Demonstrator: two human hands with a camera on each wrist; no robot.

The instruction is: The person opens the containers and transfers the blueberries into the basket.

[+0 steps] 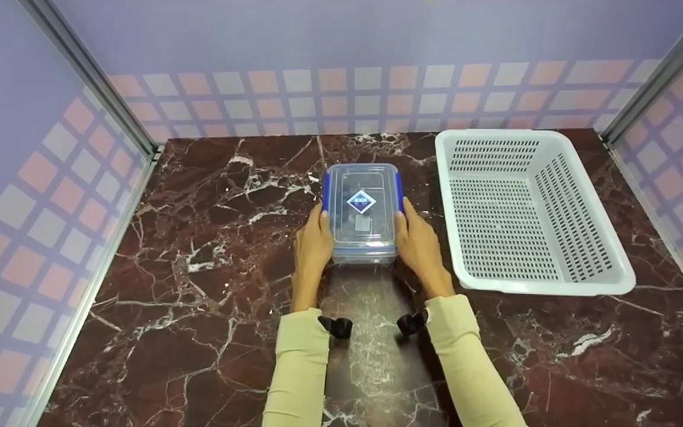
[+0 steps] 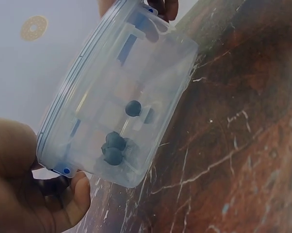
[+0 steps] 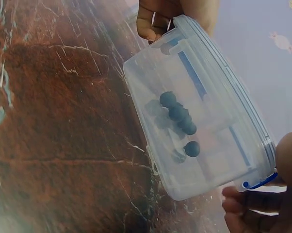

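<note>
A clear plastic food container [image 1: 362, 231] with a lid and blue side clips is held between both hands near the middle of the table. A blue and white diamond label [image 1: 361, 202] marks its lid. Several dark round berries, like blueberries [image 3: 177, 114], lie inside, seen through the walls in both wrist views. My left hand [image 1: 313, 240] grips the container's left edge, thumb on top and fingers curled by the clip. On the opposite edge, my right hand [image 1: 418, 240] holds it the same way. Whether the base touches the table, I cannot tell.
A white perforated plastic basket [image 1: 457, 237] stands to the right of the container. The dark red marbled table [image 1: 211, 332] is bounded by lilac panels [image 1: 341, 35] with pink and white squares at the back and sides.
</note>
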